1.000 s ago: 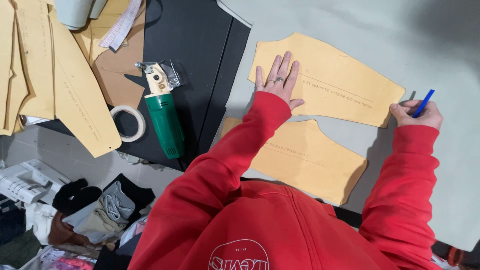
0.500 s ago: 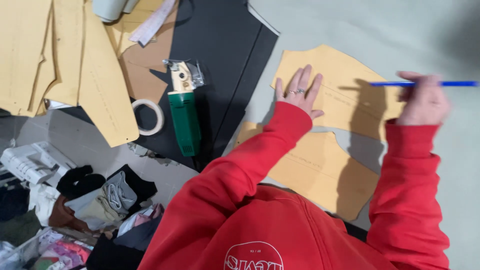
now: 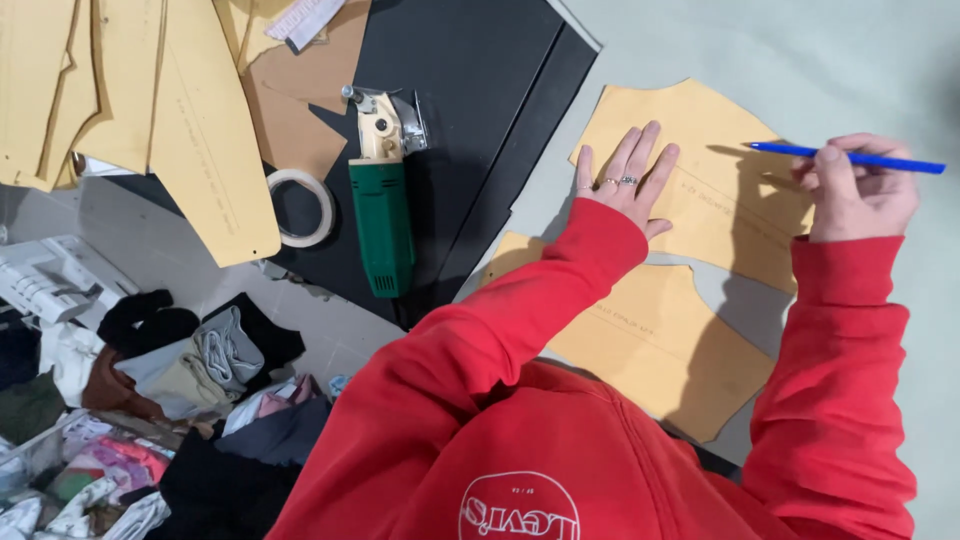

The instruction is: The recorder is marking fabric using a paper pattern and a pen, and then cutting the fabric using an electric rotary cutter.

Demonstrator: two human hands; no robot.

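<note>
A lower tan card pattern piece (image 3: 655, 345) lies nearest, below both hands. The left hand (image 3: 625, 185), fingers spread, presses flat on an upper tan card pattern piece (image 3: 715, 195). The right hand (image 3: 855, 190) pinches a blue pen (image 3: 850, 157), its tip above that piece.

Blue pen (image 3: 850, 157), tan paper pattern (image 3: 720, 190), green cutter (image 3: 381, 225).

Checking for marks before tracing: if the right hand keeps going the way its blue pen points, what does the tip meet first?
Probably the upper tan pattern piece: the right hand aims the blue pen leftward over it. Height above the paper is unclear.
</note>
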